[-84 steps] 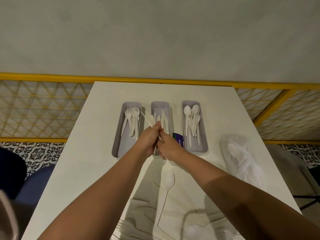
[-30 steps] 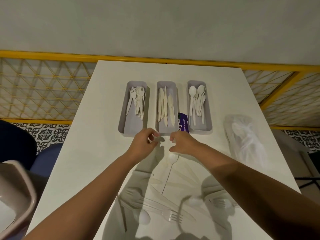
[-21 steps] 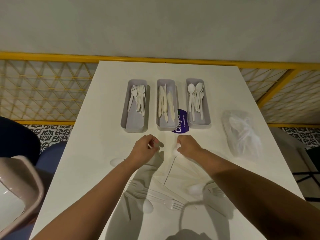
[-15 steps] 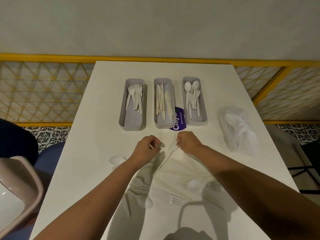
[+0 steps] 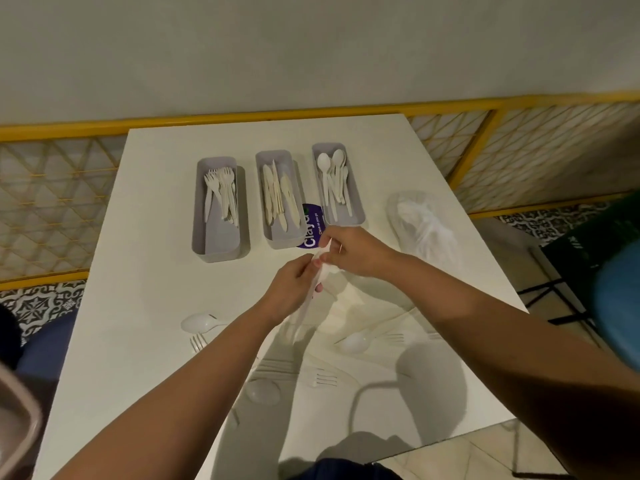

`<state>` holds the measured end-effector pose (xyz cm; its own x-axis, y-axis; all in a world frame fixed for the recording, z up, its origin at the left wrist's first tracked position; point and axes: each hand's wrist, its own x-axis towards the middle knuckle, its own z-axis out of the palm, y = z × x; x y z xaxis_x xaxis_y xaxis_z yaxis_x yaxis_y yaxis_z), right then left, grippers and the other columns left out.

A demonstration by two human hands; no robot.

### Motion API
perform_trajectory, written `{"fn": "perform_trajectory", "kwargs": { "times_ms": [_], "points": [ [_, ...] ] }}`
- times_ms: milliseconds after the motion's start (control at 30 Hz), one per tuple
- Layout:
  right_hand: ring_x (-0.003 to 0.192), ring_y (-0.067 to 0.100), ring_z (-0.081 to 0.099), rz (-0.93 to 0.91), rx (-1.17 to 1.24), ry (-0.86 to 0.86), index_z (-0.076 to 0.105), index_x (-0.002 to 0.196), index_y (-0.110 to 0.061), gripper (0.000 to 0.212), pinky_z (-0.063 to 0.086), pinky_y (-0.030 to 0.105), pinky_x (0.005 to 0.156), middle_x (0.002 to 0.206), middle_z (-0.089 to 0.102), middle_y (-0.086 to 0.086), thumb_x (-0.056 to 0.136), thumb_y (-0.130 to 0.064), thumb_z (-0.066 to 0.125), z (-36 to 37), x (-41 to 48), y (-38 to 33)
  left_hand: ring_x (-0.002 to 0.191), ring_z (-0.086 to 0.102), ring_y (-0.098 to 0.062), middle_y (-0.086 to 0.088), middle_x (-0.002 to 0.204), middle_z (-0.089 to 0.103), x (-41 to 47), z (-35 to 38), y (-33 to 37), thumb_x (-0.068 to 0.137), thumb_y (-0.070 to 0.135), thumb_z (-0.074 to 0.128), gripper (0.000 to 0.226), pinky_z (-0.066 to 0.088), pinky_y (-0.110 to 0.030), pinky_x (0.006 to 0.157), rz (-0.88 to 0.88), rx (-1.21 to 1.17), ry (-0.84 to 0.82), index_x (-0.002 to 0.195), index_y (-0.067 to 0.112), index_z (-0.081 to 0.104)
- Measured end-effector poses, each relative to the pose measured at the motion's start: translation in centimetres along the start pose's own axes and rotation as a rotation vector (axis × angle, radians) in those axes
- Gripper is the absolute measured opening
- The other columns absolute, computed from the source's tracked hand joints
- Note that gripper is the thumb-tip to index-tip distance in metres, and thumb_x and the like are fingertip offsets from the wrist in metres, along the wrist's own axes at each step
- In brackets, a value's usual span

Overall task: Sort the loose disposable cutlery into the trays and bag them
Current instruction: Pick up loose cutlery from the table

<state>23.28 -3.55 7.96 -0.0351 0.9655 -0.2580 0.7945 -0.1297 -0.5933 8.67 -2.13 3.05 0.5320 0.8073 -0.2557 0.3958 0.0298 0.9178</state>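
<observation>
Both hands meet over the middle of the table (image 5: 145,271), just short of the trays. The left hand (image 5: 291,292) has its fingers curled round a white piece of cutlery (image 5: 320,270) and the right hand (image 5: 360,252) pinches its upper end, probably to square it up so it drops in lengthwise; whether it is one piece or several I cannot tell. Toward the far edge sit the fork tray (image 5: 221,237), knife tray (image 5: 282,237) and spoon tray (image 5: 344,218), side by side, one kind in each. The clear bag (image 5: 426,226) lies by the right edge, handy for bagging. A loose spoon (image 5: 199,322), a loose fork (image 5: 325,379) and more lie scattered toward the near edge, so there is plenty left to sort.
</observation>
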Motion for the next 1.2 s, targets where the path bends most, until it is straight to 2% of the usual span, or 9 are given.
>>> {"fn": "perform_trajectory", "kwargs": {
  "times_ms": [133,233,333,433,567,767,933,1067,1200],
  "points": [
    [0.071,0.011,0.051,0.069,0.012,-0.125,0.059,0.113,-0.012,0.027,0.04,0.02,0.068,0.091,0.054,0.001,0.091,-0.027,0.059,0.1,-2.2,2.7,0.051,0.049,-0.016,-0.007,0.069,0.059,-0.1,0.4,0.2,0.102,0.022,0.033,0.027,0.045,-0.024,0.054,-0.045,-0.126,0.01,0.091,0.004,0.049],
    [0.072,0.009,0.048,0.092,-0.076,-0.234,0.065,0.106,-0.011,0.021,0.038,0.014,0.065,0.09,0.054,0.0,0.086,-0.02,0.065,1.0,-4.0,5.3,0.047,0.046,-0.015,-0.007,0.068,0.058,-0.4,0.6,0.2,0.102,0.021,0.034,0.023,0.042,-0.02,0.049,-0.059,-0.155,0.015,0.086,0.009,0.044],
    [0.07,0.006,0.047,0.141,-0.109,-0.319,0.067,0.101,-0.01,0.024,0.036,0.012,0.063,0.085,0.052,-0.006,0.078,-0.008,0.07,2.0,-5.3,7.4,0.053,0.042,-0.014,-0.006,0.069,0.054,-0.5,0.9,0.2,0.1,0.016,0.037,0.012,0.038,-0.022,0.05,-0.062,-0.125,0.007,0.097,0.017,0.048],
    [0.07,-0.001,0.044,0.165,-0.131,-0.324,0.067,0.102,-0.01,0.031,0.035,0.01,0.063,0.08,0.04,-0.016,0.073,0.0,0.068,2.7,-6.1,8.6,0.056,0.042,-0.014,-0.006,0.072,0.054,-0.4,1.0,0.0,0.098,0.012,0.041,0.014,0.037,-0.025,0.054,-0.084,-0.121,0.018,0.107,0.015,0.05],
    [0.084,0.011,0.045,0.121,-0.212,-0.294,0.067,0.102,-0.01,0.03,0.034,0.01,0.063,0.079,0.034,-0.017,0.075,0.001,0.064,3.7,-6.1,9.6,0.058,0.043,-0.014,-0.004,0.075,0.055,-0.3,1.0,-0.2,0.096,0.011,0.043,0.014,0.039,-0.025,0.057,-0.109,-0.105,0.046,0.107,0.012,0.052],
    [0.084,0.016,0.042,0.062,-0.37,-0.323,0.062,0.101,-0.008,0.019,0.024,0.012,0.055,0.091,0.037,-0.005,0.082,-0.006,0.062,4.6,-5.5,9.6,0.062,0.043,-0.016,-0.003,0.073,0.052,-0.5,0.5,-0.6,0.096,0.019,0.048,0.02,0.039,-0.026,0.06,-0.169,-0.167,0.069,0.109,0.007,0.057],
    [0.084,0.017,0.042,0.045,-0.463,-0.376,0.048,0.084,-0.016,0.013,0.024,0.016,0.054,0.095,0.037,-0.003,0.086,-0.008,0.058,4.6,-4.9,9.3,0.056,0.039,-0.015,-0.002,0.069,0.051,-0.8,-0.2,-1.3,0.097,0.021,0.049,0.024,0.037,-0.026,0.059,-0.192,-0.236,0.087,0.106,0.0,0.057],
    [0.079,0.016,0.041,0.031,-0.333,-0.326,0.047,0.079,-0.016,0.016,0.026,0.014,0.056,0.077,0.036,-0.01,0.085,-0.009,0.06,3.8,-4.0,8.2,0.061,0.042,-0.014,-0.002,0.072,0.049,-1.2,-1.0,-2.0,0.096,0.03,0.05,0.026,0.04,-0.024,0.062,-0.213,-0.282,0.086,0.095,0.005,0.056],
    [0.063,0.006,0.04,0.004,0.019,-0.15,0.047,0.073,-0.02,0.024,0.034,0.009,0.058,0.073,0.046,-0.007,0.085,-0.008,0.063,3.0,-2.8,4.4,0.071,0.044,-0.016,-0.002,0.076,0.049,-1.4,-1.8,-2.7,0.091,0.055,0.042,0.05,0.042,-0.029,0.072,-0.253,-0.424,0.139,0.108,0.011,0.061]
  ]
}}
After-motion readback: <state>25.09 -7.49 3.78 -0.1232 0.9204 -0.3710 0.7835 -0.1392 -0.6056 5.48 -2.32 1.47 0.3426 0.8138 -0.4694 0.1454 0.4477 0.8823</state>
